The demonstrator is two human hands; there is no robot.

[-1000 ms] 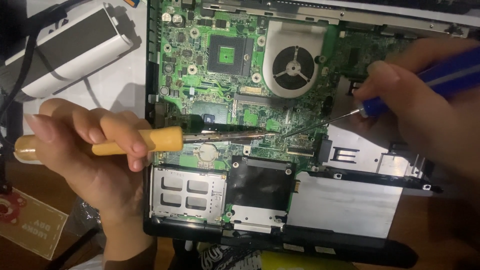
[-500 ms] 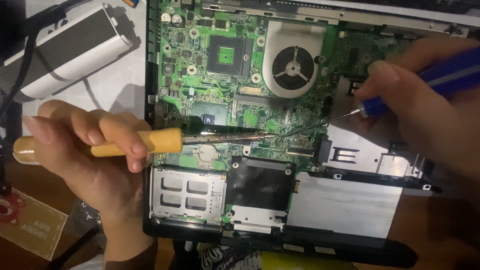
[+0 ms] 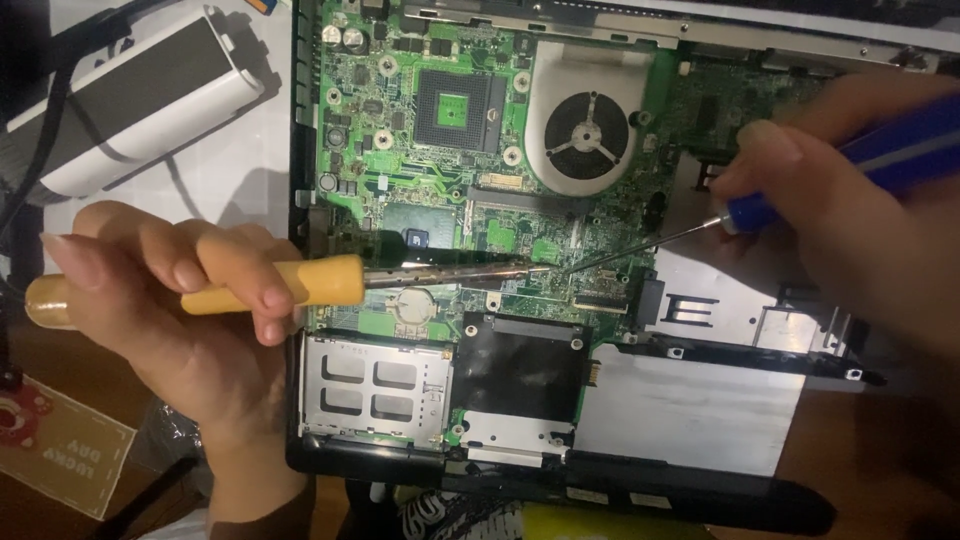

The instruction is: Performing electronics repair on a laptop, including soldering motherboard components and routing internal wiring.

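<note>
Laptop shell [image 3: 640, 495]: black bottom case, cover off, lies flat, fills centre and right of view; acts as the tray for all parts below.
In shell, top: green motherboard [image 3: 400, 130] w/ 1 square CPU socket [image 3: 457, 108]; just right of it a round fan [image 3: 588, 135] in a silver metal housing.
In shell, bottom left: silver card slot cage [image 3: 375, 385], 4 cut-outs.
In shell, bottom mid: black square cover [image 3: 520, 370]; just beside it on the right a bare grey metal plate [image 3: 690, 410].
In shell, mid: round coin cell holder [image 3: 412, 300] just under the iron's barrel.
L hand [image 3: 190, 310]: fingers curled tight round the yellow handle of a soldering iron [image 3: 300, 283], thumb on top; hand sits on the shell's left edge.
Iron: lies approx. level, barrel points right across the board, tip near small chips at board centre [image 3: 545, 270].
R hand [image 3: 850, 230]: fingers pinched shut on a blue-handled screwdriver [image 3: 880, 160]; thin shaft slants down-left, tip at the same spot as the iron's tip; touching or not, can't tell.
Surface, left: white mat [image 3: 240, 160] under the shell's left side; on it a white and grey box-shaped device [image 3: 130, 100] w/ dark cables [image 3: 50, 110].
Surface, lower left: brown wood tabletop [image 3: 60, 370]; tan card [image 3: 60, 450] w/ red round mark lies on it.
Room: dim; only the tabletop shows.
</note>
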